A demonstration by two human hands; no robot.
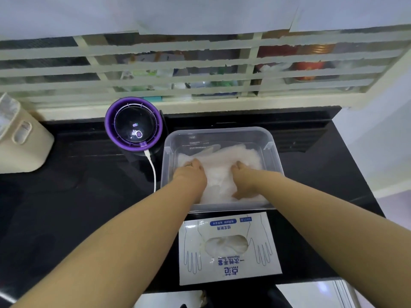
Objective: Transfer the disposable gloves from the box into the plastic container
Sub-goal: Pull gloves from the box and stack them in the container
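A clear plastic container (pixel 222 130) stands on the black counter, with a white pile of disposable gloves (pixel 219 172) inside it. Both my hands are down in the container. My left hand (pixel 190 174) grips the pile's left side with bent fingers, and my right hand (pixel 243 178) grips its right side, fingertips sunk into the gloves. Just in front of the container lies the white glove box (pixel 229 270), flat and printed with hand outlines. More gloves (pixel 226 243) show through its oval opening.
A round purple-and-black device (pixel 133 127) sits left of the container, its white cable (pixel 153 172) running toward me. A beige holder (pixel 20 138) stands at far left. Slatted window panes (pixel 178 70) close the back. The black counter (pixel 66 196) ends just behind the box.
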